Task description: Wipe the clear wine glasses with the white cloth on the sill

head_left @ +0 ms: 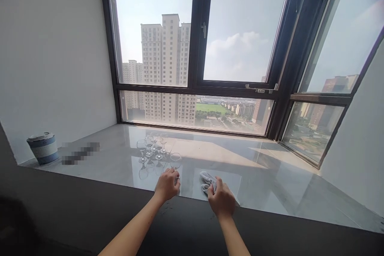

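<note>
My left hand [167,185] is closed round the stem of a clear wine glass [175,161] that stands upright on the glossy grey window ledge [258,180]. My right hand [221,199] is closed on a crumpled grey cloth [207,179] lying on the ledge just right of that glass. Several more wine glasses [151,147] stand in a cluster a little farther back and to the left, apart from both hands.
A blue and white striped lidded pot [43,148] sits at the ledge's far left by the white wall. A dark counter edge [90,204] runs across below my arms. Large dark-framed windows [198,48] close off the back and right.
</note>
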Motion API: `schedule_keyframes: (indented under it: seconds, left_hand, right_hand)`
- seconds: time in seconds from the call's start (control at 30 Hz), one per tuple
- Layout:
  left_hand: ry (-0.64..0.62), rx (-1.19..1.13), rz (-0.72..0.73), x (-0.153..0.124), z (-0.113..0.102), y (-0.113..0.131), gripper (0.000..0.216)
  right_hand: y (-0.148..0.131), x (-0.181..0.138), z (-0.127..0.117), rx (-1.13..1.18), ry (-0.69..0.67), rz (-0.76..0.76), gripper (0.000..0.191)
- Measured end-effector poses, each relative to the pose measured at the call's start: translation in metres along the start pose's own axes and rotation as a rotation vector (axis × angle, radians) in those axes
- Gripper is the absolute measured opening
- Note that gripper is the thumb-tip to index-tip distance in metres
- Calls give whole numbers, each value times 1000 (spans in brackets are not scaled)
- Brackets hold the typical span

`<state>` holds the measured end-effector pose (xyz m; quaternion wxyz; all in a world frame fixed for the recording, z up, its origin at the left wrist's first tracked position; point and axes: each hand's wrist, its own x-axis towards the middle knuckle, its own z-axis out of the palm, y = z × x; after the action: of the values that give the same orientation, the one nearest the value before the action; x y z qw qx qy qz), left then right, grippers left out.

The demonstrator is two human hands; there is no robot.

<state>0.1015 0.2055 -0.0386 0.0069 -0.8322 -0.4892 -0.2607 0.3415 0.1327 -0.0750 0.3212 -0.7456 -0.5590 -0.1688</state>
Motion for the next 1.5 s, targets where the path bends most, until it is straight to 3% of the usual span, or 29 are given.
schedule_keyframes:
  seconds: [0.23,0.47,0.6,0.73,0.83,0.97,1.17,1.37,1.5]
  left_hand:
    - [26,-13,-6,1,5,-3,14]
    - [34,6,-35,1,4,-1,12]
    - [25,17,-53,1,0,3,12]
    - [0,22,-71,0,-3,5,12]
    - [-5,27,-63,0,-3,5,13]
    - [-14,35,-69,0,-3,5,11]
    - [-14,20,-68,0,-2,4,14]
    - [-2,-23,-58,-1,-4,5,18]
    - [-19,-40,-78,-1,-5,5,19]
  right_hand:
    - [2,2,2,106,-52,106,34]
    - [-3,30,5,317,-49,310,41]
    - [-31,56,-4,413,72,199,44]
    - [-79,86,-21,517,171,32,40]
    - [-118,100,-29,579,135,-63,36]
    - [-154,104,-25,638,22,-234,48]
    - [-169,99,-17,496,-74,-276,67]
    - [-178,98,-30,373,-151,-488,69]
    - [-182,96,-34,267,-230,-465,65]
